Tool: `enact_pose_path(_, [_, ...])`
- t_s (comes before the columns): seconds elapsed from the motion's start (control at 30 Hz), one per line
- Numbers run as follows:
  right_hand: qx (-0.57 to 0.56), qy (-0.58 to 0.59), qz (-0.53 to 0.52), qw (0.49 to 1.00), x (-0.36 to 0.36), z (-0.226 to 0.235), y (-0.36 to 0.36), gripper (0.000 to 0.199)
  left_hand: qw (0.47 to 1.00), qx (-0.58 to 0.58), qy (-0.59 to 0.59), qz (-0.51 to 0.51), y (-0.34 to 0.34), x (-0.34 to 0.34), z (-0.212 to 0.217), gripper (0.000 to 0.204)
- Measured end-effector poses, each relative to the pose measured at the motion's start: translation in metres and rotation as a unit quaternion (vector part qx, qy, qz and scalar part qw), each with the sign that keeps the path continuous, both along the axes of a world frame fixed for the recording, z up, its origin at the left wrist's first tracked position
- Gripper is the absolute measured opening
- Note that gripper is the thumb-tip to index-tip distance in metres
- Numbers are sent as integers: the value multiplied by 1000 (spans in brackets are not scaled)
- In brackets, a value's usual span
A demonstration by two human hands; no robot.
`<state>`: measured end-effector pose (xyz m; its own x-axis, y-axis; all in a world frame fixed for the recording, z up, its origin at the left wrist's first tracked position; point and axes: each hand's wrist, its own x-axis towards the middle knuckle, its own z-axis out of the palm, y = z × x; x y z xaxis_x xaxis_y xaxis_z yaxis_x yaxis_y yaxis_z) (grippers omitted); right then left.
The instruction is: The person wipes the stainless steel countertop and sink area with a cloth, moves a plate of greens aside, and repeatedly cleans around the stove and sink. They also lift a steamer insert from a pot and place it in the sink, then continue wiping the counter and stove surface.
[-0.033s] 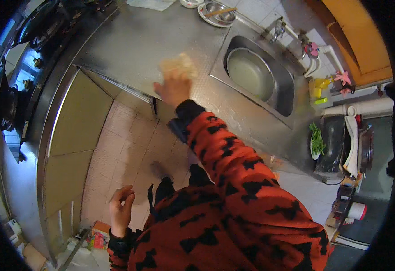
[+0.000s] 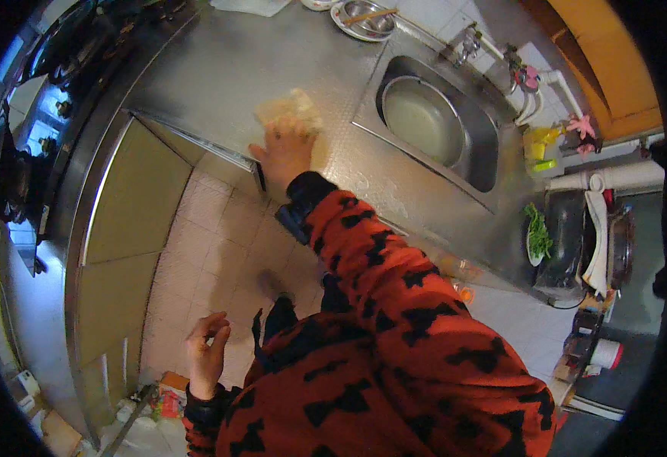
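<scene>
My right hand [image 2: 287, 150] presses a crumpled yellowish cloth [image 2: 306, 108] onto the steel counter [image 2: 219, 80], near the counter's front edge. Its fingers lie over the cloth and the thumb sticks out to the left; part of the cloth is hidden under the palm. Low on the left, my left hand [image 2: 208, 352] hangs above the tiled floor with loosely bent fingers and nothing visible in it. Wet, shiny streaks show on the counter to the right of the cloth.
Right of the cloth, a round metal basin [image 2: 419, 126] with cloudy liquid sits in the sink [image 2: 487, 164] below a tap [image 2: 469, 47]. A plate with metal bowls [image 2: 364, 29] stands at the back. Leafy greens [image 2: 537, 238] lie far right. A stove [image 2: 15, 179] lines the left.
My right hand and the cloth have shifted slightly to the left along the counter. My left hand has hardly moved.
</scene>
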<state>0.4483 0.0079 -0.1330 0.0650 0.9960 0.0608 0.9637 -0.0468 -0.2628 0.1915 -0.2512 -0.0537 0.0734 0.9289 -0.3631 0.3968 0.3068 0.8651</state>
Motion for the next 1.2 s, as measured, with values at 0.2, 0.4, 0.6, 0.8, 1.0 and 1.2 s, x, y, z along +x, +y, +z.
enact_pose_path(0.2, [74,-29,82,993,43,-1,-87,69,998,-7,29,-50,10,36,21,21])
enact_pose_path(0.4, [-26,-75,26,997,130,20,-172,81,989,34,24,-143,31,78,29,22])
enact_pose_path(0.6, [-26,-122,-63,990,214,20,-251,84,979,25,-6,-201,41,130,33,19])
enact_pose_path(0.8, [-85,-220,-142,961,304,17,-328,88,961,26,12,-275,54,176,32,18])
enact_pose_path(1.0, [-113,-310,-229,916,384,7,-398,86,957,13,-10,-289,63,218,30,17])
enact_pose_path(1.2, [-146,-312,-300,890,445,-3,-453,77,956,19,9,-293,64,232,35,18])
